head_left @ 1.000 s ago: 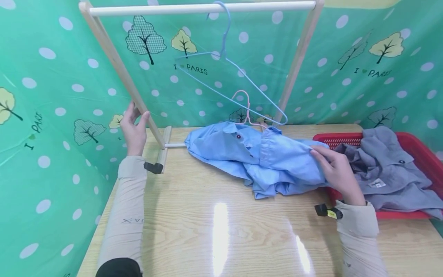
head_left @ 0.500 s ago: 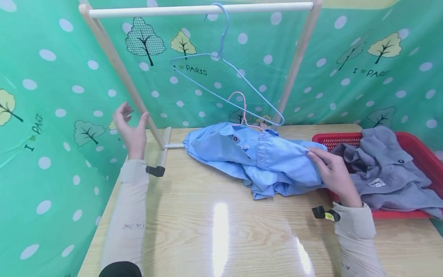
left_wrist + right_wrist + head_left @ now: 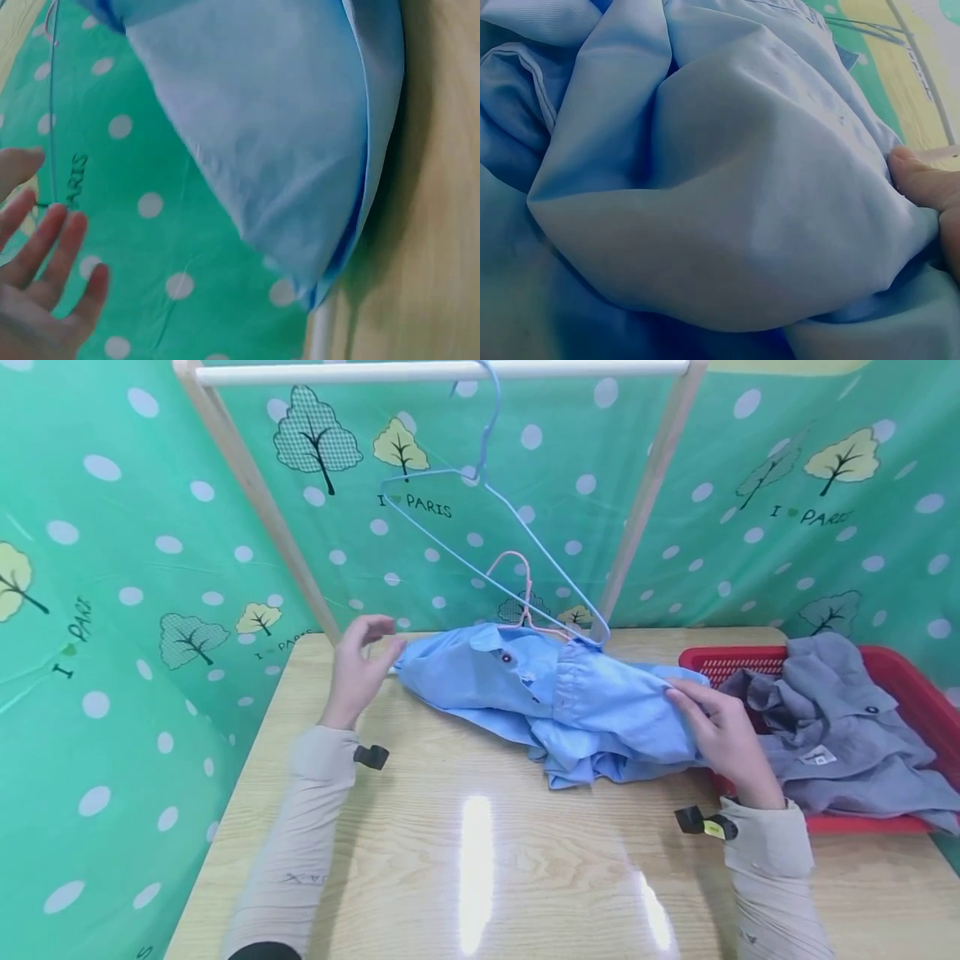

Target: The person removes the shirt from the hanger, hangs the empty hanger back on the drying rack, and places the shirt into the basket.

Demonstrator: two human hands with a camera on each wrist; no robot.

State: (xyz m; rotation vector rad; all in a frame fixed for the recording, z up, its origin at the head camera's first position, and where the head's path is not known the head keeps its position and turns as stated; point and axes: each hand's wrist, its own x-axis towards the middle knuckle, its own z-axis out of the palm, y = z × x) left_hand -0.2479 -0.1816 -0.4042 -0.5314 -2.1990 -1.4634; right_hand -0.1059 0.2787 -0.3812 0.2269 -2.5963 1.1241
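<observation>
pinches the blue shirt (image 3: 592,697), mid-frame on the table (image 3: 390,835), with the right hand (image 3: 722,739); holds the left hand (image 3: 358,672) empty and loosely spread near the shirt's left end. looks partway along: shows the pink hanger (image 3: 528,587) at the shirt's upper edge (cannot tell how far in); probably leaves lifting to the rail (image 3: 337,372), top of the frame.

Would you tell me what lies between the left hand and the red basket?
In the head view, the blue garment lies between them, pinched by the right hand.
</observation>
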